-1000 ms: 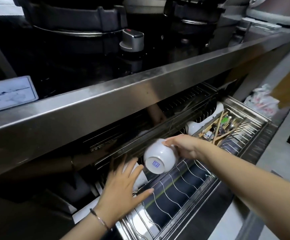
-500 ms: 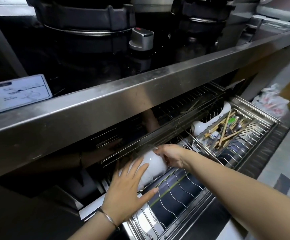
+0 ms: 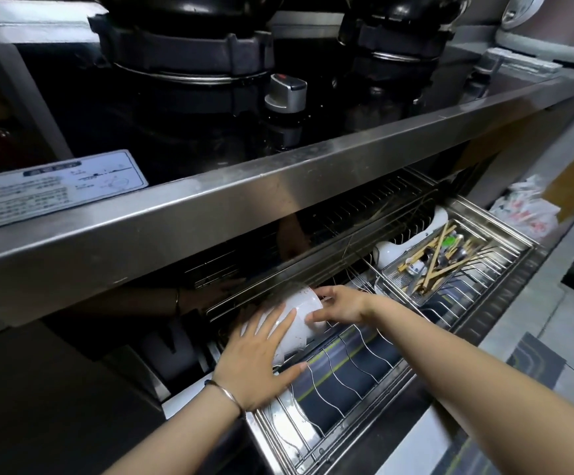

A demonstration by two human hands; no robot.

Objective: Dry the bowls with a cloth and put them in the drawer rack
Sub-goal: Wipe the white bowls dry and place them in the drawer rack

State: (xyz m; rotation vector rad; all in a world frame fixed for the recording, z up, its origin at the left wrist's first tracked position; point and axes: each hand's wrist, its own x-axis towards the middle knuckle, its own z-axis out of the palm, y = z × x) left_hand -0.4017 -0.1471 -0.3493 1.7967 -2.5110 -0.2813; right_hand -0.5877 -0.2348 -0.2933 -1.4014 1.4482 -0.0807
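Counter (image 3: 278,200) is spanning the view: brushed steel, smudged, flat front edge. Drawer rack (image 3: 357,365) is sitting pulled out under it, shiny wire with wavy dividers over a dark base. Cutlery tray (image 3: 391,272) of fine mesh is riding at the rack's right end, with wooden chopsticks (image 3: 439,241) lying crossed in it.

Bowl (image 3: 301,315), white glazed ceramic, round and smooth, is lying tipped on its side at the rack's back left, touching the wires.

Step in hand, I'd judge, is placing. Drying is apparently done, since no cloth is showing.

Left hand (image 3: 254,365) is lying flat on the bowl's wall, fingers straight and spread, grip released, just steadying. Right hand (image 3: 342,305) is grasping the bowl's right end between thumb and fingers.

Next move is calling for nudging the bowl until it's seating between two wires, then letting go gently. Glazed ceramic is likely sliding easily on steel.
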